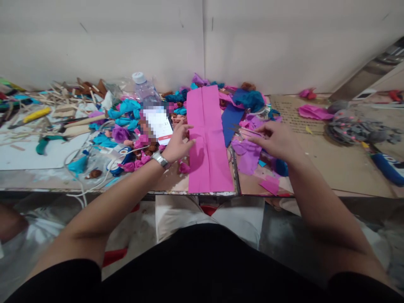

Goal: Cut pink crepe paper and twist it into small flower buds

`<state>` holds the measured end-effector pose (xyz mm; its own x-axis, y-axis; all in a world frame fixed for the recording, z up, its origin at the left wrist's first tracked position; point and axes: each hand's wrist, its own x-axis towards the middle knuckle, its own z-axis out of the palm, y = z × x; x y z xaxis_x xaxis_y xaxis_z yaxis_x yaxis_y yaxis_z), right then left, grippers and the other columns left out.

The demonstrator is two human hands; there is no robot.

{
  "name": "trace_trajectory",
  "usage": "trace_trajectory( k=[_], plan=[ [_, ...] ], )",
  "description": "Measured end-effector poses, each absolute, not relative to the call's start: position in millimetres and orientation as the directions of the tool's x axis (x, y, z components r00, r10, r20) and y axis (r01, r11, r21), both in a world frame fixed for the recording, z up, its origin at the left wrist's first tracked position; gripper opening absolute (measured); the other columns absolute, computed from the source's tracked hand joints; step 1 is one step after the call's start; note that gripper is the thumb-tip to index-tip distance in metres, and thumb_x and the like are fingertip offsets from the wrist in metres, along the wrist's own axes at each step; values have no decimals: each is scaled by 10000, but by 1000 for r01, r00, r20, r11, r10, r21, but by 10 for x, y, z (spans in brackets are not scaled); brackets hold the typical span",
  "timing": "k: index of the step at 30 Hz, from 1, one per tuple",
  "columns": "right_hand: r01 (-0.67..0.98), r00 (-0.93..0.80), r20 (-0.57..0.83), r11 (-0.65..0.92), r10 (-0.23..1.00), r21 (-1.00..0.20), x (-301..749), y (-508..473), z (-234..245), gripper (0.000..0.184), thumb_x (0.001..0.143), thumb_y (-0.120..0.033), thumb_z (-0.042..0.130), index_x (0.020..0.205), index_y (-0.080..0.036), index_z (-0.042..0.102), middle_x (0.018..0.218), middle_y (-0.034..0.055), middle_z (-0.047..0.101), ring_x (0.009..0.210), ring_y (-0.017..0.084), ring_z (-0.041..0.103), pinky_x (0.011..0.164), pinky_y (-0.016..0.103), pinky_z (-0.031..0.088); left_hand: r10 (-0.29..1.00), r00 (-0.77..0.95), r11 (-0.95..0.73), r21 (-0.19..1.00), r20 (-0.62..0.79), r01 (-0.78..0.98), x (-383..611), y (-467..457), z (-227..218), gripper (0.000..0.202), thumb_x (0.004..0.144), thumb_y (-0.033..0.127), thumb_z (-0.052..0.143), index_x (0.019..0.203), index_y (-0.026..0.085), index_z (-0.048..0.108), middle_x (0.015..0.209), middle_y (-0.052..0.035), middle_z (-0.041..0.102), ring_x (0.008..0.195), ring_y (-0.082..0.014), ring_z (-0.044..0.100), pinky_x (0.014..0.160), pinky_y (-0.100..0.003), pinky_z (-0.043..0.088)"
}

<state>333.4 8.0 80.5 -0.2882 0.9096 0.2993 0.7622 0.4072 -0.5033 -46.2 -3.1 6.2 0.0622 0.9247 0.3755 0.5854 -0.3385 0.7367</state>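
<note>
Paper (214, 164) lies bright pink, creased lengthwise.

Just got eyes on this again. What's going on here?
A person has a long pink paper strip laid out in front of them. Their left hand is at its left edge, fingers spread. The right hand holds scissors, with the tips to the right of the strip. Crumpled coloured paper lies around, and a phone is beside the left hand.
</note>
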Motion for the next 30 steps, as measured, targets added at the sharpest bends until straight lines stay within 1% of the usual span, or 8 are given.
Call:
trace_trajectory(
  k=[3,5,8,11,14,20,24,30],
  plan=[
    [411,-283,99,214,954,-886,3311,-475,645,433,831,-611,851,922,-231,666,772,6,621,657,177,544,602,323,441,905,229,-415,623,359,663,-440,-609,241,530,938,326,725,1439,205,601,1797,-197,283,1658,-396,349,1282,-635,438],
    [209,-328,-22,50,944,-977,3247,-902,485,441,856,-603,857,980,-234,650,825,-7,616,663,149,543,598,294,463,864,340,-495,506,372,706,-373,-1025,312,455,996,374,688,1423,235,618,1724,-176,435,1625,-371,407,1308,-640,394],
    [46,-490,-126,-119,862,-992,3103,-1495,201,450,868,-616,864,977,-226,666,796,11,639,664,155,570,595,288,466,830,440,-554,416,343,721,-244,-1524,280,465,999,415,713,1437,278,633,1521,-136,657,1475,-355,562,1261,-617,438],
    [0,-549,-254,-303,796,-953,2922,-1909,-60,422,886,-563,875,928,-230,620,767,3,638,594,127,539,537,257,405,854,415,-511,361,313,780,-163,-1757,166,511,994,447,729,1473,290,644,1453,-129,706,1380,-368,614,1157,-606,483],
    [10,-635,-333,-424,697,-906,2728,-2120,-207,504,919,-674,797,870,-232,560,707,4,634,562,126,552,498,237,387,857,390,-498,344,337,797,-148,-1764,109,438,993,468,738,1390,284,705,1413,-123,721,1333,-359,623,1119,-587,490],
    [-57,-667,-280,-422,691,-905,2429,-2137,-151,639,1014,-858,453,867,-237,497,673,-33,583,430,69,389,409,221,286,835,453,-540,317,311,780,-107,-1592,194,377,989,428,750,1328,269,718,1425,-129,705,1325,-368,602,1088,-599,492],
    [-125,-564,-233,-361,792,-924,2306,-2025,-3,666,998,-886,446,1083,-236,564,570,-70,550,410,98,351,406,233,250,799,561,-600,335,214,726,-52,-1479,240,413,949,325,772,1351,291,689,1500,-120,656,1383,-375,578,1142,-617,466],
    [-203,-452,-206,-325,868,-923,2198,-1928,38,632,1036,-846,406,1075,-244,595,517,-69,496,418,124,295,439,274,203,795,584,-602,333,164,726,-65,-1331,228,540,900,310,825,1407,250,650,1598,-152,570,1451,-416,511,1157,-639,454]
  ],
)
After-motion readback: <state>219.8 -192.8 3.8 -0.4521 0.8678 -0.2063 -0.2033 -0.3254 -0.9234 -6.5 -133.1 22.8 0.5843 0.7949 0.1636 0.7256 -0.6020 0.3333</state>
